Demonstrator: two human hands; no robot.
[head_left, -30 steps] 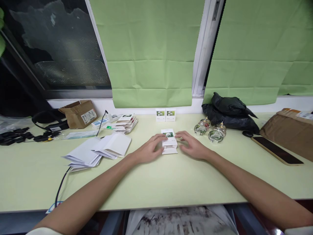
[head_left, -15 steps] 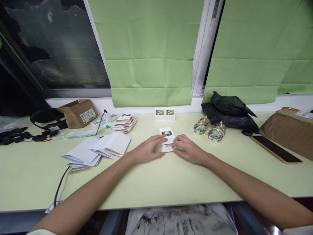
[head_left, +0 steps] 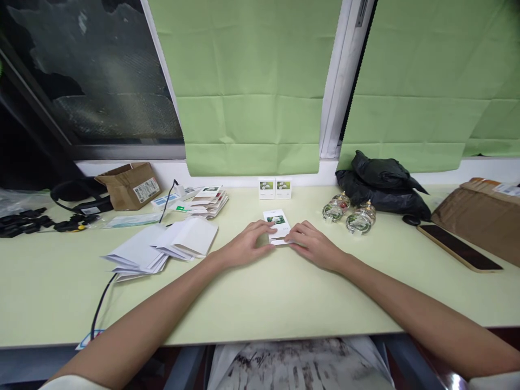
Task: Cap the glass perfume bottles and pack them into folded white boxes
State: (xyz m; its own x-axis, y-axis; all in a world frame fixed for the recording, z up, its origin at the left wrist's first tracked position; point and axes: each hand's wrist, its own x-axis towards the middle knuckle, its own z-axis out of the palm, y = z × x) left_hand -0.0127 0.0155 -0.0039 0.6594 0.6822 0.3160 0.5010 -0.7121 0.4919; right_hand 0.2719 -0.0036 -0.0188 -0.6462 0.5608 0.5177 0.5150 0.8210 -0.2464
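A small white carton [head_left: 277, 223] with a green flower picture lies flattened on the pale green table [head_left: 260, 303] in the middle. My left hand [head_left: 245, 247] presses on its near left end with curled fingers. My right hand [head_left: 314, 246] presses on its near right end, fingers bent down on the card. Both hands hold the carton flat against the table. Two upright white cartons [head_left: 275, 188] of the same print stand behind it by the wall.
A pile of white flat card blanks [head_left: 162, 248] lies at the left, printed flat cartons [head_left: 209, 200] behind. Two glass bottles [head_left: 348, 214] lie at the right beside a black bag [head_left: 382, 184]. A phone [head_left: 459, 247], brown boxes [head_left: 130, 187] and a cable [head_left: 101, 303] are around.
The carton's folded-out near flap has been pressed down; the carton now lies flatter. Both hands have closed in on its near end and moved slightly away from me.
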